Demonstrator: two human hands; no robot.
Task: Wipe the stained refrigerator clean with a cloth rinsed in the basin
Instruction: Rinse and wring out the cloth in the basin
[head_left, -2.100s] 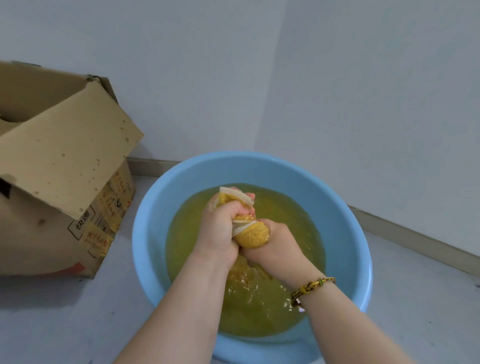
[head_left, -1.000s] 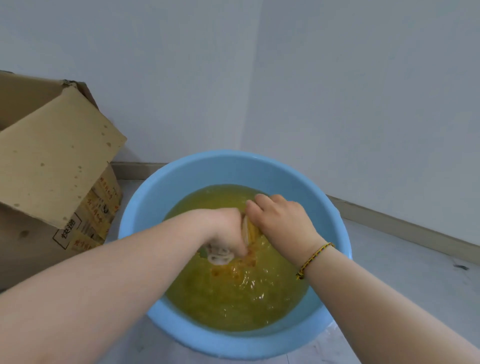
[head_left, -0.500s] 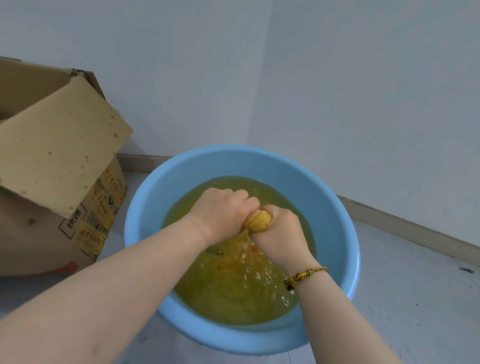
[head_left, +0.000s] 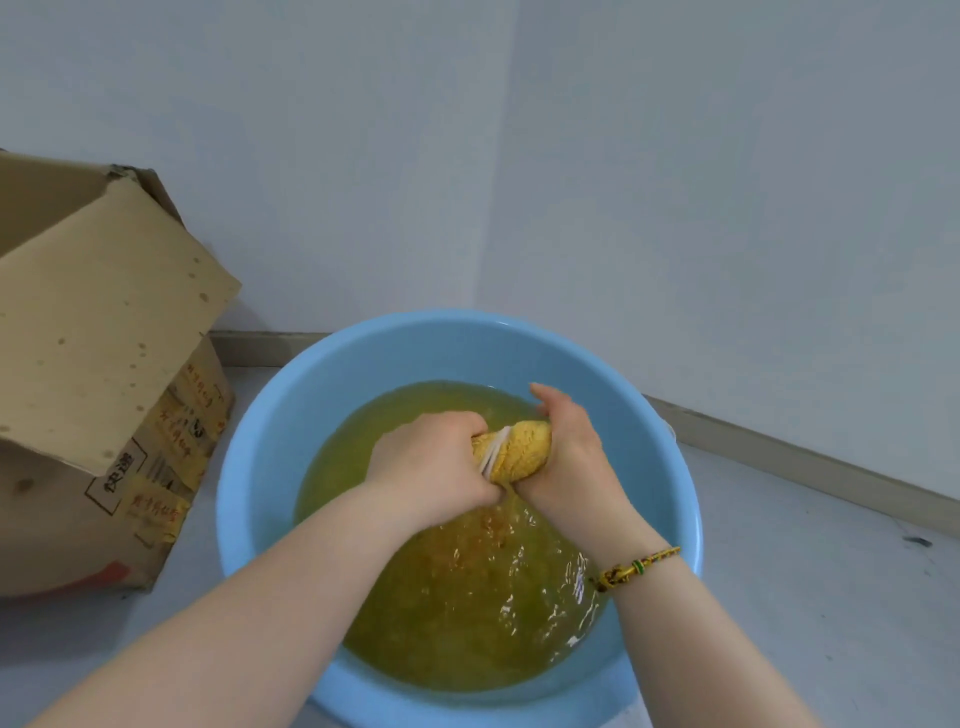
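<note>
A light blue basin (head_left: 260, 467) sits on the floor, holding murky yellow-green water (head_left: 467, 623). Above the water, both hands wring a yellow cloth (head_left: 519, 449) with a white edge, twisted into a short roll. My left hand (head_left: 431, 467) grips its left end. My right hand (head_left: 571, 457), a braided bracelet on its wrist, grips the right end. Water runs off the cloth and ripples the surface below. No refrigerator is in view.
An open, spotted cardboard box (head_left: 104, 389) stands close to the left of the basin. White walls meet in a corner behind it, with a grey baseboard (head_left: 805, 457) along the floor. Bare grey floor (head_left: 831, 597) lies to the right.
The hands went from wringing upright to pressing the cloth near the water, then lifted it. Now more of the twisted cloth shows between them, and the view has drawn back slightly.
</note>
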